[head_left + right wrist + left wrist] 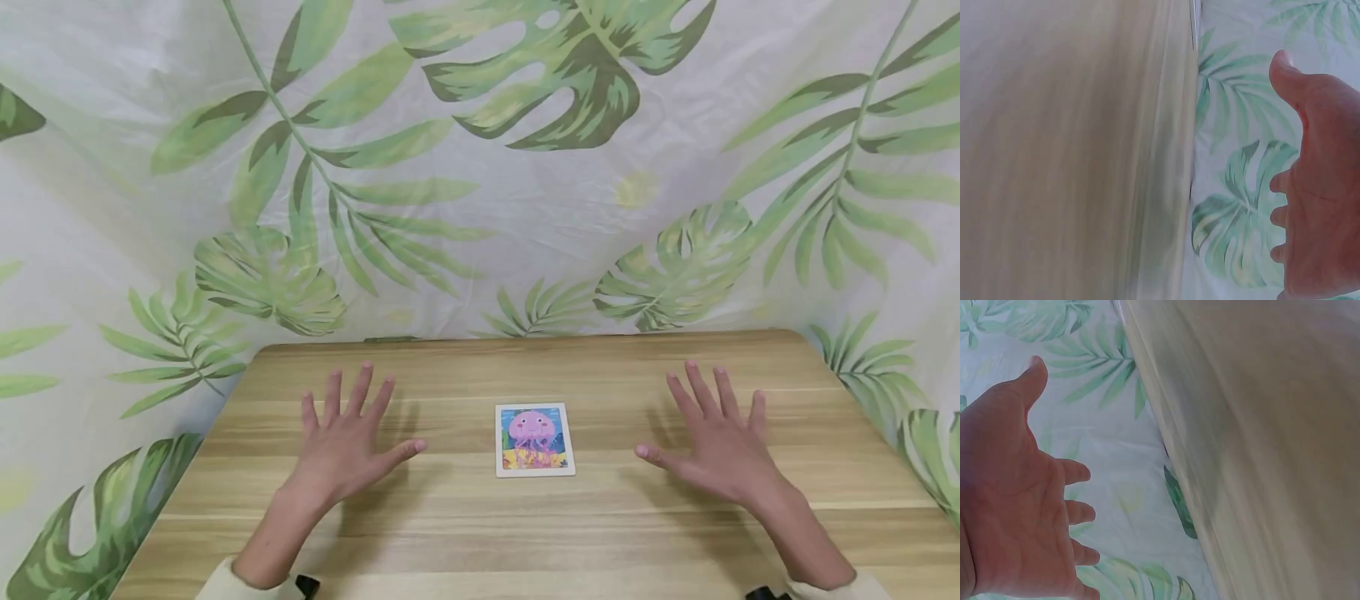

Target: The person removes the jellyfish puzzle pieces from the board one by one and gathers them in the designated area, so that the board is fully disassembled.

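A small white-bordered picture card (536, 440) lies flat near the middle of the table, showing a pink jellyfish over a blue and yellow sea scene. To its left is my left hand (341, 454), palm down with fingers spread, holding nothing. My right hand (723, 454) mirrors it on the other side, fingers also spread and nothing held. Both hands cast shadows on the wood and seem held above it; neither touches the card. The left wrist view shows the left palm (1016, 494), and the right wrist view the right palm (1325, 194).
The light wood-grain table (480, 533) has rounded back corners. Behind and beside it hangs a pale cloth (540, 208) printed with green leaves, close to the table's back edge. Black straps (307, 586) show at the cuffs.
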